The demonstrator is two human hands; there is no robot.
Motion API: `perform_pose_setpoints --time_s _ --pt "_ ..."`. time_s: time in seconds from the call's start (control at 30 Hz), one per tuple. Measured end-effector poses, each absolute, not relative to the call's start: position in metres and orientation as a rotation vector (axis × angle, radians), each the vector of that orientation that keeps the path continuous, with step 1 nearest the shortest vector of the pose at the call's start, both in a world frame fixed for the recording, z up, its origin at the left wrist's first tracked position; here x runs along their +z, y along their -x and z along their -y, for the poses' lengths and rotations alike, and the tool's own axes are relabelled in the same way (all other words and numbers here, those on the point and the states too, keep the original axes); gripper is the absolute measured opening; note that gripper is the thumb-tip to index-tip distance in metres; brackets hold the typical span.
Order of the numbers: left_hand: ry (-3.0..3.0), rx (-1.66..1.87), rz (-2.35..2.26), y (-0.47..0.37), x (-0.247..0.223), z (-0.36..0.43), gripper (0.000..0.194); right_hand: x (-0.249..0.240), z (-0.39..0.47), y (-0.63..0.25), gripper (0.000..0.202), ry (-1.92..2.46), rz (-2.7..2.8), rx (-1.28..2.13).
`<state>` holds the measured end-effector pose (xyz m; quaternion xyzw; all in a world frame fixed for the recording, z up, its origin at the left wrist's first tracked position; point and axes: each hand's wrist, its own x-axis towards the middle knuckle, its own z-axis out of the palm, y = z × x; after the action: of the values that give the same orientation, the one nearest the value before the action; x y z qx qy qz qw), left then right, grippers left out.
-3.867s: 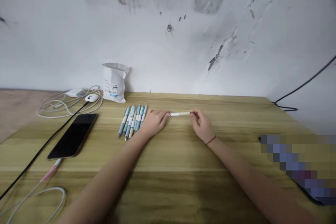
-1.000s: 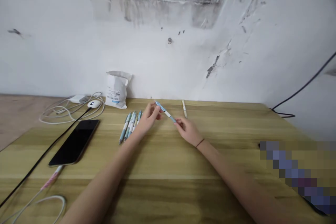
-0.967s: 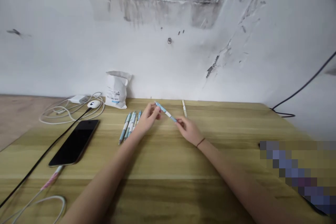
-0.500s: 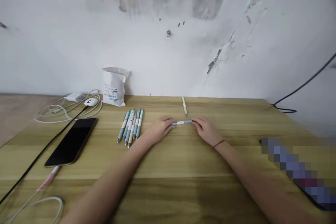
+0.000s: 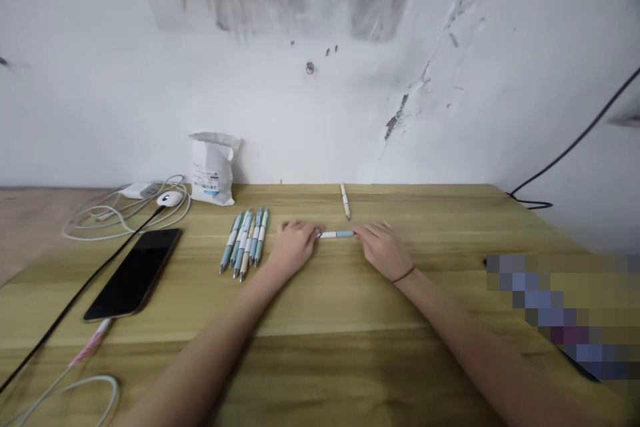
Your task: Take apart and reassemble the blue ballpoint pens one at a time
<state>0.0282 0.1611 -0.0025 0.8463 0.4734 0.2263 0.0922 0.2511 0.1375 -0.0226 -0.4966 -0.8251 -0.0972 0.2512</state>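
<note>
Between my two hands a white and light-blue pen (image 5: 336,234) lies crosswise, low over the wooden table. My left hand (image 5: 295,240) is closed on its left end, and the fingers cover that tip. At the pen's blue right end, my right hand (image 5: 383,248) pinches with fingertips and thumb. Beyond them a white pen (image 5: 345,202) lies pointing toward the wall. Left of my left hand rests a group of several pens (image 5: 244,243), blue, green and cream with white middles, side by side and partly overlapping.
A black phone (image 5: 134,273) with a cable plugged in lies at left. Behind it are a white charger (image 5: 140,190), coiled cables and a white packet (image 5: 213,170) by the wall. A blurred-out object (image 5: 550,313) lies at right. A black cable (image 5: 575,143) hangs at the right wall.
The view has shifted slightly. Both hands still hold the pen by its ends; my left hand covers more of its left end.
</note>
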Motion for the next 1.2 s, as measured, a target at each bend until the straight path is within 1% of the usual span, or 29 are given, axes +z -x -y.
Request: perform_pose_setpoints --time_s 0.1,0.17,0.27,0.43,0.57,0.67,0.8,0.93,1.07,1.2 --pt "-2.759 0.749 -1.344 -0.033 -0.004 -0.155 0.027 -0.023 -0.133 -0.243 0.024 1.283 2.196 -0.17" --pt "-2.843 0.72 -1.258 -0.037 -0.006 -0.152 0.028 -0.021 -0.13 -0.237 0.023 1.232 2.193 -0.112" --pt "-2.856 0.66 -1.221 -0.041 -0.009 -0.149 0.027 -0.018 -0.126 -0.231 0.022 1.222 2.18 -0.034" --pt "-2.841 0.716 -1.231 -0.041 -0.01 -0.147 0.03 -0.018 -0.126 -0.232 0.027 1.302 2.116 0.075" --pt "-2.853 0.745 -1.101 -0.041 -0.01 -0.147 0.032 -0.02 -0.128 -0.234 0.022 1.237 2.068 0.156" --pt "-2.844 0.735 -1.088 -0.04 -0.011 -0.148 0.032 -0.02 -0.128 -0.234 0.022 1.245 2.047 0.237" --pt "-2.833 0.621 -1.185 -0.04 -0.012 -0.148 0.028 -0.022 -0.128 -0.233 0.024 1.293 2.027 0.243" --pt "-2.796 0.551 -1.234 -0.04 -0.012 -0.146 0.03 -0.022 -0.127 -0.231 0.019 1.25 2.006 0.256" --pt "-2.771 0.596 -1.238 -0.04 -0.01 -0.145 0.025 -0.019 -0.126 -0.23 0.019 1.222 2.016 0.306" --pt "-2.782 0.678 -1.167 -0.04 -0.011 -0.144 0.027 -0.021 -0.129 -0.23 0.024 1.275 2.041 0.297"
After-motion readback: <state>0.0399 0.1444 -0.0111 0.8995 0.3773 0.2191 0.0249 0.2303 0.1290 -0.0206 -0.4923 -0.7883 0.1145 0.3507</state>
